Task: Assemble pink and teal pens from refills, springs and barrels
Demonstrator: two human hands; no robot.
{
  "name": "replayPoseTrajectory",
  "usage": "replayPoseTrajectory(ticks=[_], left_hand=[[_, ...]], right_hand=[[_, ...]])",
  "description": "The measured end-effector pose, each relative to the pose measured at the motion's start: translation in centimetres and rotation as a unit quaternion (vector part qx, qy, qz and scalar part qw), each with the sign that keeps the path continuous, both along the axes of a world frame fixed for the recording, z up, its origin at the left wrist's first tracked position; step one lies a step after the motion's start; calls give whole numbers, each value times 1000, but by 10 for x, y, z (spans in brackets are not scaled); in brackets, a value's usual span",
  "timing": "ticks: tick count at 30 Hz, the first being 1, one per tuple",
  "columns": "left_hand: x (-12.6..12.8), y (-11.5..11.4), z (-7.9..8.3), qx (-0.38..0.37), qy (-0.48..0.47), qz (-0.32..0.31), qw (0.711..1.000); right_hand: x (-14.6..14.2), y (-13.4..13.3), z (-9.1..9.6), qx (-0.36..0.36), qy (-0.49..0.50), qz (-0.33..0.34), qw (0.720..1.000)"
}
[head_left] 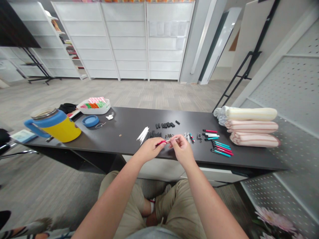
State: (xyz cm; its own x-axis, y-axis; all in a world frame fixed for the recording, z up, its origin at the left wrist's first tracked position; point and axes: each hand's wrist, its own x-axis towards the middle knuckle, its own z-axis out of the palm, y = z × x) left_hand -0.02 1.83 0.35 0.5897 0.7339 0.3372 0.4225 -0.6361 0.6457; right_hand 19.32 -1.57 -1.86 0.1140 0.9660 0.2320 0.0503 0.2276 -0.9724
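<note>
My left hand [147, 150] is closed around a red pen barrel [161, 142] near the front edge of the table. Fingertips of my right hand [183, 152] pinch a thin white pen refill [168, 140], which lines up with the barrel's right end. How far it sits inside is too small to tell. Just beyond my hands lie white refills [143, 134] in a fanned bundle and black pen parts [154, 134]. Small black pieces [168, 125] form a row behind them. Tiny coloured parts [190, 138] and metallic bits [199, 136] are right of my right hand.
Several red, white and teal pens [221, 148] lie at the right, beside rolled towels [251, 126]. A yellow-blue mug [57, 126], a blue lid [90, 121] and a white basket [96, 109] of wrapped packets stand at the left of the dark table [124, 121].
</note>
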Motion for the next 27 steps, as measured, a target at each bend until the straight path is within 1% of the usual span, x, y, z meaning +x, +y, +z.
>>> replayPoseTrajectory(ticks=[2,5,8,12,15,20,24,27], left_hand=[[0,0,0,0,-3,-5,1000],[0,-1,1,-3,-13,-16,1000],[0,-1,0,-6,-26,-19,999],[-1,0,0,-10,-32,-4,999],[-2,1,-1,-16,-33,5,999],[-1,1,-1,-13,-37,-1,999],[0,0,-1,-16,-42,1,999],[0,0,-1,-31,-53,4,998]], right_hand=[[0,-1,1,0,-40,-6,999],[0,0,2,6,-92,13,996],[0,2,2,-1,-73,29,997],[-1,2,0,0,-23,24,999],[-1,2,-1,5,-40,13,999],[2,1,1,1,-73,6,997],[1,1,4,0,-80,8,997],[-2,0,4,2,-63,13,998]])
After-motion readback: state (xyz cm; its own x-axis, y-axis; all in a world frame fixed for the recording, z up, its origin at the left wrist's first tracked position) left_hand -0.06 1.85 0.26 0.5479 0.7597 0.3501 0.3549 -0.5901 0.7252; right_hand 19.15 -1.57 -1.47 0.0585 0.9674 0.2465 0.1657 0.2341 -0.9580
